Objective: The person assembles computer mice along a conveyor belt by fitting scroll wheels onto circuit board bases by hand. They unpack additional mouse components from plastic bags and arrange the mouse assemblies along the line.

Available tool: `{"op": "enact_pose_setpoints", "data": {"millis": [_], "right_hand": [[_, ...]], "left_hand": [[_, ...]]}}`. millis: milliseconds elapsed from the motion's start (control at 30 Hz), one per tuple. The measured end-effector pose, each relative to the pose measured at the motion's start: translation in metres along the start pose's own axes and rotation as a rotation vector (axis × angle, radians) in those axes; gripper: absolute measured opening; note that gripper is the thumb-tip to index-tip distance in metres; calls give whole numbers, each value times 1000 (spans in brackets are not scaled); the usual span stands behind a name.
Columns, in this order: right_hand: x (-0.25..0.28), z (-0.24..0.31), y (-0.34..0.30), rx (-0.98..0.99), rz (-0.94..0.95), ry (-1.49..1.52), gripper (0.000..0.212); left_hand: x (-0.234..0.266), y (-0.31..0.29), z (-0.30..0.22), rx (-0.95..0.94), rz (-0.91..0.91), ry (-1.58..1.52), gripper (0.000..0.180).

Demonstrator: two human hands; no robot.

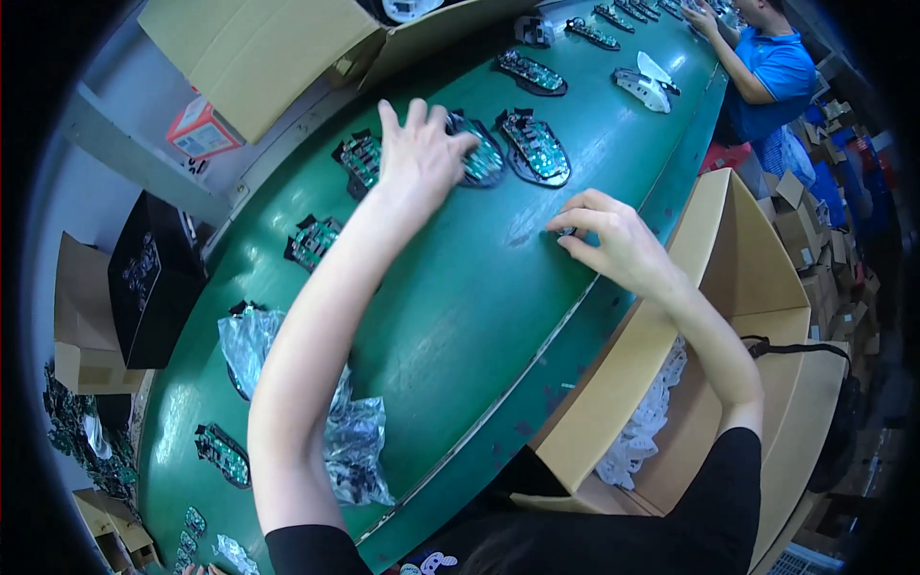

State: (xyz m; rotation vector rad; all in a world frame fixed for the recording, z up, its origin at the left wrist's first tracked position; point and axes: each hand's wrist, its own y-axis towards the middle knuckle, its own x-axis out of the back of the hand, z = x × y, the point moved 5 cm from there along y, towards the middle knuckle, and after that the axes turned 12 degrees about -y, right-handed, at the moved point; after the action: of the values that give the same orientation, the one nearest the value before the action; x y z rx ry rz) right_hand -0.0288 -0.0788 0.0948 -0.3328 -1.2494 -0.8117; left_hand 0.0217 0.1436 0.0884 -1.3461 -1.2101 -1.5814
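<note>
My left hand reaches over the green work surface with its fingers spread. Its thumb side touches or overlaps a computer-mouse base with a green circuit board, which looks smeared by motion. Partly behind the wrist lies another board-fitted base. To the right of the blurred one rests a similar open mouse base. Nearer the front edge, my right hand is closed in a pinch just above the surface. A small dark part shows between thumb and fingertips, too small to name.
Several more board-fitted bases, one of them a farther base, line the curved green table. Clear plastic bags lie near my left forearm. A cardboard box with white parts stands at the right. Another person works far right.
</note>
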Motion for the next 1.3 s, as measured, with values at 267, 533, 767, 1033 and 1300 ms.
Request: {"op": "enact_pose_setpoints", "data": {"millis": [267,533,767,1033,1300], "right_hand": [[18,-10,8,-179,-223,112,35],[38,-18,-1,-209,-426,16,41],[20,45,-8,-80,-183,272,39],[-35,152,-3,166,206,353,37],[-59,191,22,302,206,175,30]], "left_hand": [[-23,41,-49,-162,-390,-461,51],[-3,-25,-87,-127,14,-483,53],[43,-189,-63,-49,115,-436,58],[55,-278,-55,73,93,-601,75],[49,-302,-42,114,161,-599,70]]}}
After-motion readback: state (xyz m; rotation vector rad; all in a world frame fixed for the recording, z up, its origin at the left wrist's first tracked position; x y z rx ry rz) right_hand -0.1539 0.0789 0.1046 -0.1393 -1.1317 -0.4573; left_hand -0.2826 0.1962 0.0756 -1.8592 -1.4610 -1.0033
